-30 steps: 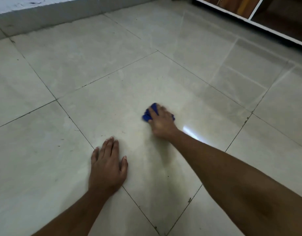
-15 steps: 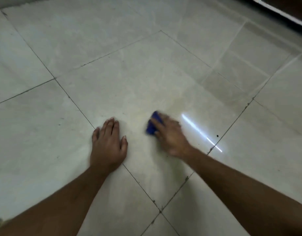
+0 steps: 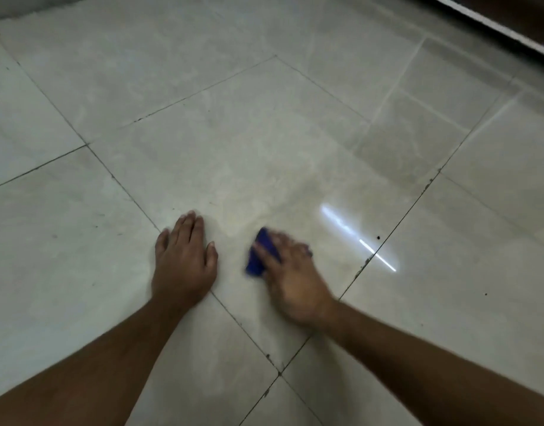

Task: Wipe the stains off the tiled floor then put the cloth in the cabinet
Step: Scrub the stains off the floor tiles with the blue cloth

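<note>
A small blue cloth (image 3: 260, 256) lies on the pale glossy tiled floor (image 3: 264, 142), pressed down under the fingers of my right hand (image 3: 292, 278), which is blurred with motion. Only the cloth's left part shows; the rest is hidden beneath the hand. My left hand (image 3: 184, 259) rests flat on the same tile, fingers together, a short way left of the cloth and holding nothing. A faint dull smear shows on the tile just beyond both hands. The cabinet's white bottom edge (image 3: 495, 26) runs across the top right corner.
Dark grout lines cross the floor diagonally. A few dark specks (image 3: 378, 237) lie on the tiles to the right, near a bright streak of reflected light (image 3: 356, 238). A low grey wall base (image 3: 6, 13) shows at the top left.
My right hand has dragged the blue cloth back toward me across the tile. The left hand stays planted. The view has tilted down, so less of the cabinet shows.
</note>
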